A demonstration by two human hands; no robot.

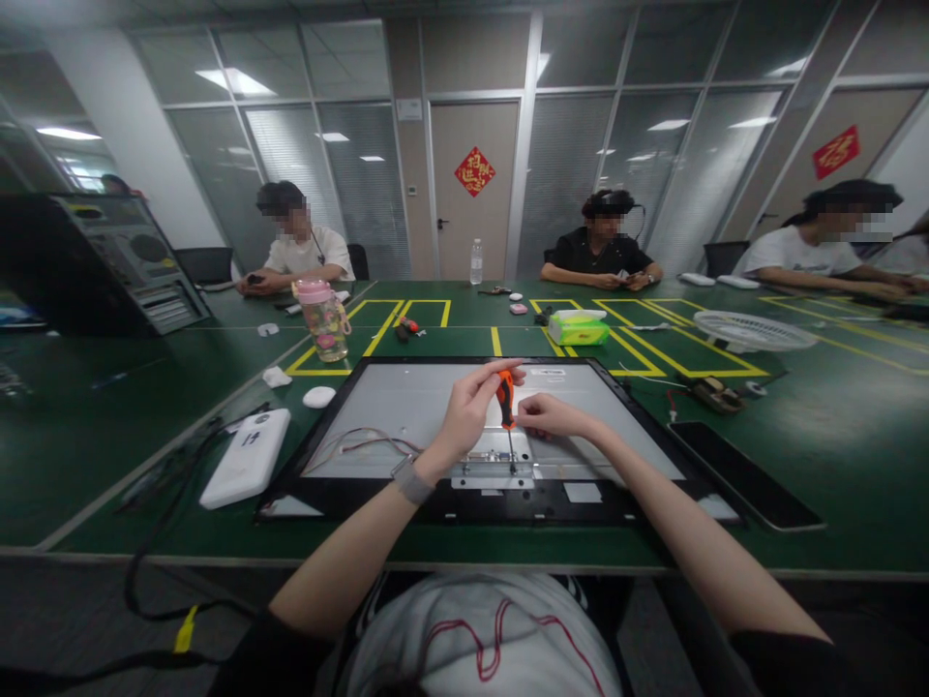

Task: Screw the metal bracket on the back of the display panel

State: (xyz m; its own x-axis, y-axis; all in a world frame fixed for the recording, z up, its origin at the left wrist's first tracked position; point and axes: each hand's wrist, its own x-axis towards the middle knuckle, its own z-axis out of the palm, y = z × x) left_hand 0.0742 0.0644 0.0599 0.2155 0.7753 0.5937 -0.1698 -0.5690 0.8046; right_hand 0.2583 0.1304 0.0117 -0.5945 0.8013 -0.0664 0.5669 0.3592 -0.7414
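Pale fabric with a red cord looped across it lies nearest the camera, cut off by the lower edge. Dark sleeves end at both elbows, and the bare forearms reach forward over a flat panel with a black frame, lying on the green table.

The left hand, a grey band on its wrist, is raised with the fingers clamped around the upper handle of an orange and black screwdriver. Some of its fingers are hidden behind the handle. The right hand is bent inward at the wrist, fingers curled beside the lower handle; whether they touch it, or one another, is hard to tell. The screwdriver stands nearly upright over a metal bracket near the panel's close edge; contact at its tip is too small to make out.

Beyond the panel's far left corner stands a see-through patterned bottle with a pink lid, its contents unclear. A clear bottle stands farther back. The green tissue pack has white tissue at its top opening. At the left, a black computer case is cut off by the picture's edge. Three people sit across the table; another at far right is mostly cut off.
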